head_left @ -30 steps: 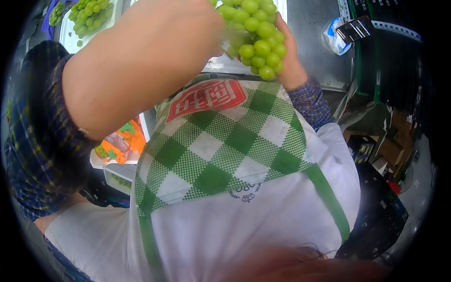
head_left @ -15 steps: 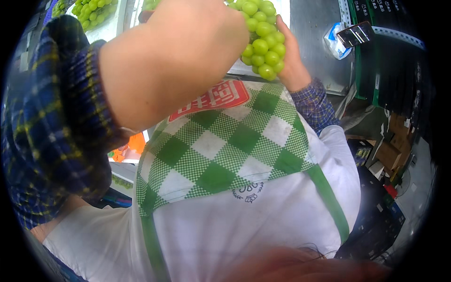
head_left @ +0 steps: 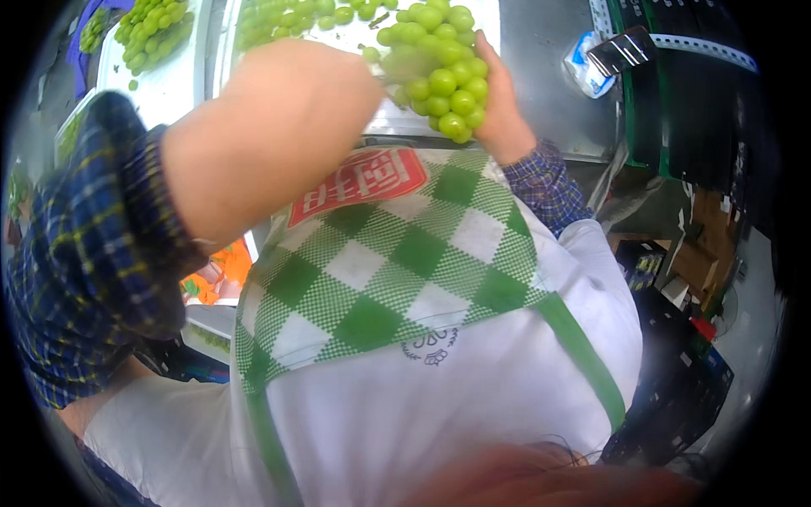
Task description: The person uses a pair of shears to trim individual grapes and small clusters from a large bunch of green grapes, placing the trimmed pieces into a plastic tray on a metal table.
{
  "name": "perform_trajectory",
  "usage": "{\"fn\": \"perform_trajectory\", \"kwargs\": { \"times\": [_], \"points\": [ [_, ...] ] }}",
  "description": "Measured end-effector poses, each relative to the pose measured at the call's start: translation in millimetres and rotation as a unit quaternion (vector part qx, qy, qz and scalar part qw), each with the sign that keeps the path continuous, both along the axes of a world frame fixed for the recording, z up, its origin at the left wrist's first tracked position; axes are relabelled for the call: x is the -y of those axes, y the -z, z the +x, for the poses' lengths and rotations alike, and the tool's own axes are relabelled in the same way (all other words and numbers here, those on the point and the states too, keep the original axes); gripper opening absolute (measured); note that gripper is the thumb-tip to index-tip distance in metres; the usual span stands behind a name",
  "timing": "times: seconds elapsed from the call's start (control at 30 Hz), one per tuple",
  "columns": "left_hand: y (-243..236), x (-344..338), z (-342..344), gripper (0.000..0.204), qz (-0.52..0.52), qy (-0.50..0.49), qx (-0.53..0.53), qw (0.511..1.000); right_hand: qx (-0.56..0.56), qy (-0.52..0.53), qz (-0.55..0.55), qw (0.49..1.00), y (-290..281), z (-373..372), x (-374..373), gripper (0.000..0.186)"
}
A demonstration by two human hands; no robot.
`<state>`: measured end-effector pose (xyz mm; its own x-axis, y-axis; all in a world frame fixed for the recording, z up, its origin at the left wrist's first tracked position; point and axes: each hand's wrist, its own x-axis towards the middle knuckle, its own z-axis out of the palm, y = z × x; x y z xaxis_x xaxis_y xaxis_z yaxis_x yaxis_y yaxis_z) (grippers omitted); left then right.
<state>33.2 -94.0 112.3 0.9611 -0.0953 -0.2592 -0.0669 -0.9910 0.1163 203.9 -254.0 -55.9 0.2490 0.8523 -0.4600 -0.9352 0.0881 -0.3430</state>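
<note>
A bunch of green grapes [head_left: 448, 80] rests upright against the palm and fingers of my right hand [head_left: 505, 114], which curls around its right side. My left hand [head_left: 338, 89] is beside the bunch on its left, smeared by motion. Its fingers are hidden behind the back of the hand, and a blurred greyish streak shows between it and the grapes. Under both hands lies a white tray [head_left: 485, 25], with loose green grapes [head_left: 291, 19] and short stem bits spread along its far part.
Another white tray [head_left: 182, 63] with green grapes [head_left: 150, 34] stands at the far left. On the grey metal surface [head_left: 541, 51] at the right lies a blue-and-white packet [head_left: 585, 63] beside a dark, shiny flat object [head_left: 623, 52]. Black-and-green crates [head_left: 701, 101] stand farther right. A checked apron [head_left: 397, 262] covers my front.
My left hand has moved left and down, away from the bunch, uncovering more grapes on the tray. My right hand still holds the bunch; the whole view has shifted slightly.
</note>
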Motion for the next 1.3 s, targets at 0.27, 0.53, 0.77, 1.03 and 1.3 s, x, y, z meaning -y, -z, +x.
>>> {"fn": "perform_trajectory", "kwargs": {
  "times": [0.27, 0.53, 0.77, 1.03, 1.3],
  "points": [
    [-13, -17, -11, 0.037, -0.322, -0.344, -0.186, 0.862, -0.005, 0.062, 0.090, 0.994, 12, 8, 14, 0.066],
    [-19, 14, -25, 0.047, -0.480, -0.241, -0.068, 0.841, -0.053, 0.096, 0.333, 0.937, 37, 27, 13, 0.077],
    [-21, 28, -9, 0.042, -0.418, -0.182, 0.006, 0.890, 0.029, 0.151, 0.263, 0.953, 34, 32, 9, 0.074],
    [-23, 19, 8, 0.033, -0.311, -0.144, 0.057, 0.938, -0.024, 0.052, 0.345, 0.937, 0, 22, -9, 0.081],
    [-31, -1, 24, 0.024, -0.145, -0.049, 0.123, 0.980, -0.096, 0.040, 0.319, 0.942, -18, -1, -2, 0.078]
  ]
}}
